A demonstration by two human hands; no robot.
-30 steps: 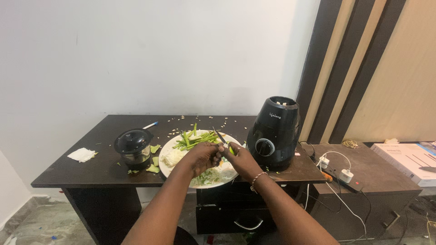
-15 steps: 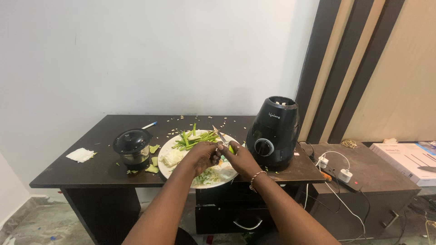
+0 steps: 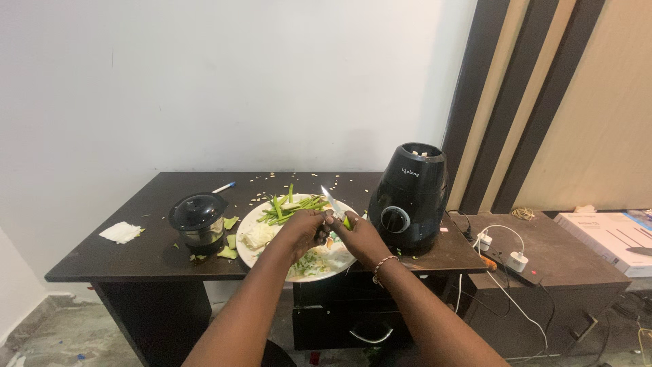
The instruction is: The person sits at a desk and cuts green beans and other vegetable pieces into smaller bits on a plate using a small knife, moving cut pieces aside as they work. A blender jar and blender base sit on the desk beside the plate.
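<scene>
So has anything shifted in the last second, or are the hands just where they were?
Barely. Both hands, left hand and right hand, stay together over the white plate, the small knife still pointing up. The black grinder base and lidded steel jar have not moved.

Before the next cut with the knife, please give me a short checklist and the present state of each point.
1. Knife gripped firmly in one hand: cannot tell which, hands overlap.
2. Blade points up and away from the body: ok.
3. Green piece held between left hand and right hand: ok.
4. Fingers clear of the edge: cannot tell, very close.
5. Hands over the white plate, so scraps land there: ok.
6. Tabletop free of scraps: not ok, bits lie around the black-lidded jar.
</scene>
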